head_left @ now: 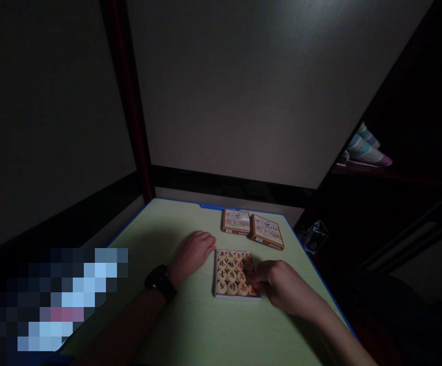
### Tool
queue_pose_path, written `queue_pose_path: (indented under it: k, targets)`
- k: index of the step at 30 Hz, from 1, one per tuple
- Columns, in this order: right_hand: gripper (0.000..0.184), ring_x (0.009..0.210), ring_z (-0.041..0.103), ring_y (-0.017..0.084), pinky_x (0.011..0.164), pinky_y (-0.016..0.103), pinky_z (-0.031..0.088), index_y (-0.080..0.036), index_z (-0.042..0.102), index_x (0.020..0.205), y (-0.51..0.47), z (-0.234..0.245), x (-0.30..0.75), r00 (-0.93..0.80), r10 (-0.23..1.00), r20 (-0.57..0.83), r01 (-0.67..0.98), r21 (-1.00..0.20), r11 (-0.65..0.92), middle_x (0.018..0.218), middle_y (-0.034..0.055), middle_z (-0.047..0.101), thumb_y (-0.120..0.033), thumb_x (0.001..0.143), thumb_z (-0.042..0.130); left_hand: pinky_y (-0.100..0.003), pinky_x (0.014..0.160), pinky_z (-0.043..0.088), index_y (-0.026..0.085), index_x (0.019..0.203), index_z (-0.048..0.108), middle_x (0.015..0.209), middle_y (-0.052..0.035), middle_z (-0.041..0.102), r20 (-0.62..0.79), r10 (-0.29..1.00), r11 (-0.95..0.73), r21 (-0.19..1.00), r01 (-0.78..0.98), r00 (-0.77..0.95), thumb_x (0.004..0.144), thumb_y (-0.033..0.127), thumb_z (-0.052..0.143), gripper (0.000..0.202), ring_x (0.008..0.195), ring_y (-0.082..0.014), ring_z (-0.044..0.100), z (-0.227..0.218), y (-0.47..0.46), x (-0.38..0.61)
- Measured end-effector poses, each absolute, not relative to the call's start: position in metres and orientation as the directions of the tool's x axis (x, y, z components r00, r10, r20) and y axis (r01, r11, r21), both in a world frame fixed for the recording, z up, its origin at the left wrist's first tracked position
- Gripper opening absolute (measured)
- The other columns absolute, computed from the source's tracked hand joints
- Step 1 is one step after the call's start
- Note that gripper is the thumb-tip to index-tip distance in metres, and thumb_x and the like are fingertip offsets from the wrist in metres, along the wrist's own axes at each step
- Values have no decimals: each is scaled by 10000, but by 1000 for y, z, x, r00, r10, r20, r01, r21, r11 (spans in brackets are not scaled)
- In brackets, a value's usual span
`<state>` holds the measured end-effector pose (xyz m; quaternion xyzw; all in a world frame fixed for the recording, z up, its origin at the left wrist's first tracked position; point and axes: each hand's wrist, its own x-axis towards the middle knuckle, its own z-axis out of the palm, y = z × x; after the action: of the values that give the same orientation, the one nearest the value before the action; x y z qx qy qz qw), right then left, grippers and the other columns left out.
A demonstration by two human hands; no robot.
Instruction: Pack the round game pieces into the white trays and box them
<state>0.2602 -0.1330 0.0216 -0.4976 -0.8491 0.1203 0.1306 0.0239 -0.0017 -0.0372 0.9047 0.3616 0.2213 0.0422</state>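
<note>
A small open tray [216, 274] of round pale game pieces [231, 269], marked in black and red, lies on the pale green table [190, 325]. My right hand [280, 288] rests at the tray's right side, its fingertips pinched on a piece in the right-hand column. My left hand [191, 254], with a dark watch [160, 282] on the wrist, lies on the table just left of the tray's top corner, fingers curled loosely with nothing visible in them.
Two orange-edged game boxes [236, 221] [267, 231] lie side by side at the table's far edge. A small clear container [315, 236] sits off the table's right side. Folded striped cloth [364, 148] rests on a dark shelf at right. Walls close in behind.
</note>
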Motion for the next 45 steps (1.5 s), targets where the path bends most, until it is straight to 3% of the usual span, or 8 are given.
queue_pose_path:
  k: [6, 20, 26, 34, 41, 45]
  targets:
    - [216, 657, 594, 143, 608, 264, 359, -212, 724, 734, -137, 24, 257, -431, 895, 117, 832, -332, 444, 701, 10, 680, -39, 750, 595, -332, 865, 449, 191, 936, 665, 969, -55, 688, 384, 665, -742, 244, 624, 641, 957, 215, 506, 163, 949, -208, 594, -39, -1, 24]
    - [255, 626, 587, 137, 593, 264, 332, -200, 687, 681, -136, 25, 257, -436, 898, 62, 850, -298, 433, 651, -1, 660, 21, 730, 569, -338, 870, 456, 188, 945, 669, 972, -57, 690, 380, 669, -739, 249, 626, 639, 952, 212, 514, 157, 953, -209, 595, -37, -3, 23]
    - [277, 624, 572, 135, 610, 268, 342, -204, 685, 669, -136, 28, 260, -467, 879, 93, 817, -336, 470, 646, -1, 651, 12, 765, 540, -344, 869, 458, 192, 953, 664, 976, -57, 687, 392, 661, -747, 256, 614, 640, 952, 217, 512, 155, 960, -212, 594, -41, -2, 22]
    - [277, 612, 529, 129, 599, 270, 306, -184, 611, 615, -136, 24, 260, -481, 876, 43, 834, -286, 472, 621, -8, 612, 67, 662, 503, -338, 872, 461, 194, 953, 668, 983, -57, 690, 390, 664, -744, 254, 618, 638, 948, 216, 516, 154, 964, -209, 596, -40, -2, 23]
    - [274, 725, 592, 166, 630, 291, 340, -184, 656, 701, -133, 21, 256, -519, 852, 67, 836, -167, 523, 762, 32, 679, 44, 691, 505, -347, 877, 461, 191, 944, 672, 975, -61, 695, 378, 672, -738, 259, 624, 637, 944, 212, 521, 152, 957, -215, 599, -38, -3, 24]
    - [257, 706, 580, 160, 607, 292, 308, -176, 639, 693, -134, 21, 253, -505, 861, 60, 845, -165, 508, 726, 23, 660, 45, 677, 508, -347, 885, 465, 195, 961, 673, 989, -58, 696, 380, 667, -741, 249, 624, 640, 943, 216, 520, 156, 966, -211, 601, -40, -1, 24]
